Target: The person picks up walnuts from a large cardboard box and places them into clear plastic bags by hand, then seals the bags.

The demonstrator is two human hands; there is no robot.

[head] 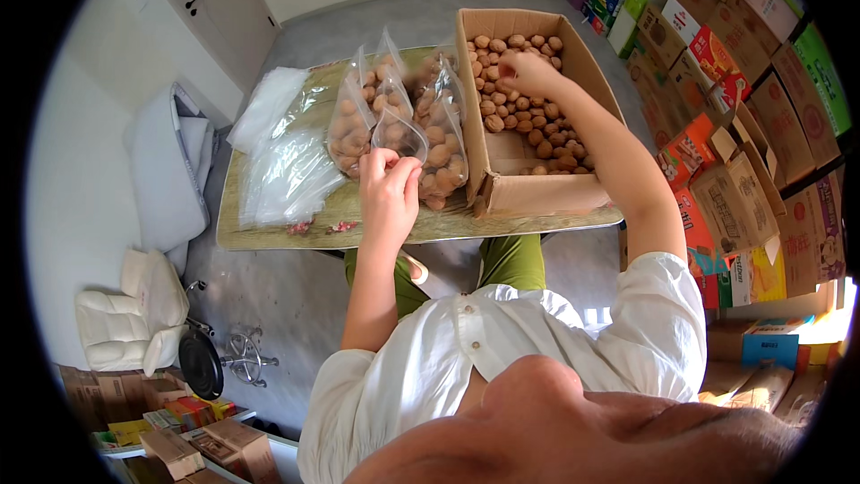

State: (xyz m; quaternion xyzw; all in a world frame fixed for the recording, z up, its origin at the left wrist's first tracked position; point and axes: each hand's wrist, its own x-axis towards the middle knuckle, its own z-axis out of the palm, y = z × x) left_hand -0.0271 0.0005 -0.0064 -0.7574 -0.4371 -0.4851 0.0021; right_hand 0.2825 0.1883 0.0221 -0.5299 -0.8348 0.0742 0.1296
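Observation:
My left hand (390,196) pinches the near rim of a clear plastic bag (401,136), whose mouth gapes upward. Around that bag stand several other clear bags of walnuts (440,154), crowded together on the table. Over the cardboard box (545,196) to the right, my right hand (529,75) reaches down to the loose walnuts (521,107). Its fingers are curled, and whether they hold a walnut is hidden. Walnuts cover much of the box's floor, with bare cardboard showing at the near left.
Flat, unfilled clear plastic bags (289,178) lie in a pile on the left of the wood-patterned table (259,238). Stacked cartons (736,202) line the right side. A white chair (127,323) and a metal swivel base (247,357) are on the floor at left.

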